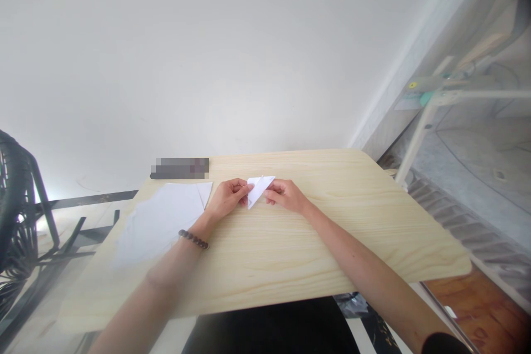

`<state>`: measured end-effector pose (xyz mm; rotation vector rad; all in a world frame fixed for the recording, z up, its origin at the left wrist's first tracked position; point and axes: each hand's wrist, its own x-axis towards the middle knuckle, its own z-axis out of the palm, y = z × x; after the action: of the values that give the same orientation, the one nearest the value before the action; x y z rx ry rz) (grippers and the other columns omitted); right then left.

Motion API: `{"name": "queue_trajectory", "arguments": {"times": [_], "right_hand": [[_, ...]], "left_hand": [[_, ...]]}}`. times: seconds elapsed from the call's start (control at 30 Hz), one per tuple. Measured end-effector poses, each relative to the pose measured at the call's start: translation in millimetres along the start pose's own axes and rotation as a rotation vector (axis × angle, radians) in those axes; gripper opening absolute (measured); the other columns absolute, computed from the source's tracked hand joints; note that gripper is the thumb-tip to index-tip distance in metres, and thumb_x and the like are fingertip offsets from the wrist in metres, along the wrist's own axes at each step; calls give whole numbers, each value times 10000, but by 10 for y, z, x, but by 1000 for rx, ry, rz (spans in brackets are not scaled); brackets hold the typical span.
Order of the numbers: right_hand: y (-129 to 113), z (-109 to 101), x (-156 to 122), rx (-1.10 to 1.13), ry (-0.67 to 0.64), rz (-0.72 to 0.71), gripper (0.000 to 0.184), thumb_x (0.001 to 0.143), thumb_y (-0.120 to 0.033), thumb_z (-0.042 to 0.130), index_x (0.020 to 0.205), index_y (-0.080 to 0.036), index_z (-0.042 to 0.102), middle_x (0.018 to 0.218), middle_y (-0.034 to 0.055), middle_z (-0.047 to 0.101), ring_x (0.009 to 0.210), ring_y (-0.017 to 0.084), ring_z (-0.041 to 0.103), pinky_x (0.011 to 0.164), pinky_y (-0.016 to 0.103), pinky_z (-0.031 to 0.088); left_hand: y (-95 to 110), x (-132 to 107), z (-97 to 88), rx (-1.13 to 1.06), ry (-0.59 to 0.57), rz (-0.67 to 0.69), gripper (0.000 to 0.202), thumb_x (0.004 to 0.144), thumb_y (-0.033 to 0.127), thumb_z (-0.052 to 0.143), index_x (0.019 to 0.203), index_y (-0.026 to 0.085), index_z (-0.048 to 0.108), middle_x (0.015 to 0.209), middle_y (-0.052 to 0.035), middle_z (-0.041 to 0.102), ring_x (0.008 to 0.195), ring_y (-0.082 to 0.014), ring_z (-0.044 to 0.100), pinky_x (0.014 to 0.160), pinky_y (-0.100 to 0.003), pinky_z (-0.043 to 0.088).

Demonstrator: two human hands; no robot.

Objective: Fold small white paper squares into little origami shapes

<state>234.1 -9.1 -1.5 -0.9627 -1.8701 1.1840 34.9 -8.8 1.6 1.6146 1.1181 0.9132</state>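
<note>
A small folded piece of white paper [259, 190] is held up between my two hands, just above the table. It has a slanted, pointed shape with a diagonal fold across it. My left hand [229, 197] pinches its left side, thumb on the near face. On the paper's right edge my right hand [285, 196] is closed, with thumb and fingertips gripping it. The far-side fingers of both hands are partly hidden. A beaded bracelet [193, 239] circles my left wrist.
White sheets of paper [161, 221] lie on the left of the pale wooden table [265, 265], partly under my left forearm. A dark pixelated block [180, 169] covers something at the back left. Behind the table rises a white wall [232, 55]. A black chair [25, 204] stands left.
</note>
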Motion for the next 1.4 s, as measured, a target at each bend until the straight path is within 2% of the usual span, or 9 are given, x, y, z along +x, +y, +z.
{"name": "queue_trajectory", "arguments": {"times": [0.5, 0.67, 0.83, 0.97, 1.17, 1.3, 1.4], "right_hand": [[31, 0, 6, -22, -4, -4, 255, 750, -284, 493, 901, -109, 602, 642, 35, 599, 567, 103, 557, 540, 214, 455], [45, 20, 20, -38, 36, -1, 225, 753, -253, 453, 868, -121, 595, 626, 18, 583, 551, 100, 545, 507, 201, 441], [44, 46, 30, -252, 91, -30, 148, 705, -225, 479, 642, -130, 574, 531, -11, 537, 469, 80, 471, 436, 182, 343], [37, 64, 34, -384, 138, -80, 158, 681, -256, 517, 603, -133, 578, 506, -23, 497, 456, 68, 398, 438, 188, 291], [8, 82, 23, -383, 219, -66, 173, 658, -299, 547, 630, -134, 589, 512, -20, 502, 466, 76, 400, 441, 187, 292], [16, 75, 24, -402, 271, -81, 147, 660, -257, 529, 710, -139, 602, 523, -29, 496, 467, 71, 373, 449, 185, 284], [28, 68, 25, -433, 285, -78, 126, 676, -232, 503, 698, -143, 588, 540, -25, 505, 468, 69, 366, 459, 188, 282]], "left_hand": [[-7, 6, -1, 11, 0, -4, 360, 720, 476, 518, 806, 129, 563, 608, -23, 612, 516, -125, 550, 505, -231, 413], [60, -26, 15, 24, -69, 12, 337, 730, 472, 506, 759, 140, 558, 587, -23, 613, 539, -131, 555, 543, -240, 434], [111, -71, 33, 130, -115, 58, 356, 748, 474, 473, 705, 141, 592, 623, -32, 624, 587, -138, 562, 577, -240, 430], [145, -82, 38, 183, -114, 82, 355, 763, 457, 464, 683, 139, 600, 613, -23, 610, 573, -125, 541, 548, -226, 408], [172, -60, 79, -6, -51, 91, 374, 778, 447, 446, 956, 136, 553, 692, -39, 602, 643, -143, 559, 509, -226, 430], [160, -61, 77, -35, -62, 85, 338, 760, 435, 484, 870, 128, 569, 684, -45, 595, 627, -136, 553, 520, -235, 446], [147, -65, 73, -52, -100, 66, 321, 754, 427, 498, 827, 125, 579, 719, -59, 609, 633, -138, 557, 541, -247, 460]]}}
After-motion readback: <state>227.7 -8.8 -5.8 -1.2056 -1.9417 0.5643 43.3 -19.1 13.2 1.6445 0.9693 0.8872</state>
